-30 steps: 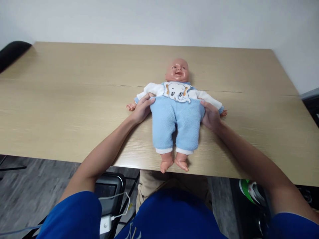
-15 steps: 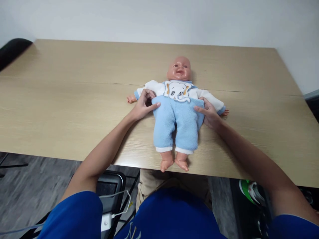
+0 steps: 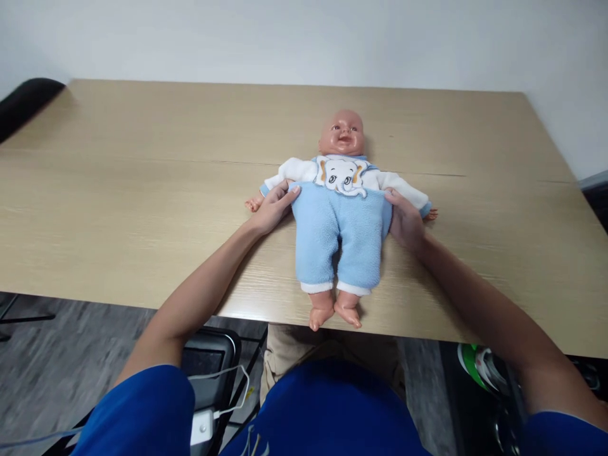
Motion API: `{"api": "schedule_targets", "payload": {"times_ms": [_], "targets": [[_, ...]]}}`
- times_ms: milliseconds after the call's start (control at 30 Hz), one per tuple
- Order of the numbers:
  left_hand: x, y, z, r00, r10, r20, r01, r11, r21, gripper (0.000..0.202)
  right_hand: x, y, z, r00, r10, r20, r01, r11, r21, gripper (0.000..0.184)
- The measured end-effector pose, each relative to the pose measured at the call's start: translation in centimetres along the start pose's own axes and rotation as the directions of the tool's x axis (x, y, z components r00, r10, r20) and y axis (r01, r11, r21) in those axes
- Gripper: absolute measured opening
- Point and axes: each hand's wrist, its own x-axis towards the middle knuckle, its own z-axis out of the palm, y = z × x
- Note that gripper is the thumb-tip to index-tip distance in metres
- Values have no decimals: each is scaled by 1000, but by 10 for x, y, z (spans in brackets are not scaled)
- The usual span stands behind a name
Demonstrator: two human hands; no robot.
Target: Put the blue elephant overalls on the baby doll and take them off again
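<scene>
A baby doll point(image 3: 344, 134) lies on its back on the table, head toward the wall, bare feet near the front edge. It wears a white long-sleeved top point(image 3: 301, 169) with an elephant patch point(image 3: 341, 175) on the chest, and fluffy light blue pants point(image 3: 317, 244) with white cuffs. At the left end of the waistband, my left hand point(image 3: 274, 206) pinches the blue cloth between thumb and fingers. My right hand point(image 3: 403, 216) grips the opposite end, its thumb on top and its fingers mostly hidden behind the cloth. The waistband is stretched wide between both hands.
The wooden table point(image 3: 142, 209) has a seam across it and a pale wall point(image 3: 304, 41) behind. A black chair back point(image 3: 31, 104) stands at the far left. Below the front edge are a black chair point(image 3: 213, 354) with a white adapter point(image 3: 202, 427) and cable.
Both thumbs have shifted outward to the ends of the waistband. The blue cloth is pulled a little wider, and the doll's left-side arm in view has moved slightly inward and down.
</scene>
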Motion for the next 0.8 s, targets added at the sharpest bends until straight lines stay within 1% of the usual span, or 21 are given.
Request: {"api": "schedule_targets", "payload": {"times_ms": [133,233,333,433,533,600,667,733,800], "targets": [[2,-2,5,1000,12,-17,-12,1000,10,76,3,-2,2,1000,28,-11,-28,1000,12,57],[2,4,4,999,39,-19,-37,992,122,75,2,-2,3,999,41,-5,-41,999,23,57],[1,13,-1,995,89,34,-95,958,272,74,-1,-3,3,1000,12,-13,-12,1000,-6,61],[0,18,-7,988,131,83,-154,891,427,74,-5,-5,2,998,-66,-22,64,993,-95,67],[-2,17,-12,978,184,100,-207,766,608,70,-9,-7,-1,989,-149,-23,139,959,-248,68],[-3,15,-13,967,233,104,-236,663,710,63,-14,-9,-5,982,-185,-24,165,920,-356,64],[-6,15,-10,958,277,73,-229,587,777,50,-21,-11,-12,975,-221,-17,186,858,-479,57],[-8,20,-3,941,339,-9,-189,544,818,38,-31,-15,-23,955,-295,-11,223,745,-628,47],[-8,29,8,907,414,-74,-175,533,828,30,-40,-20,-38,912,-409,-3,257,578,-775,39]]}}
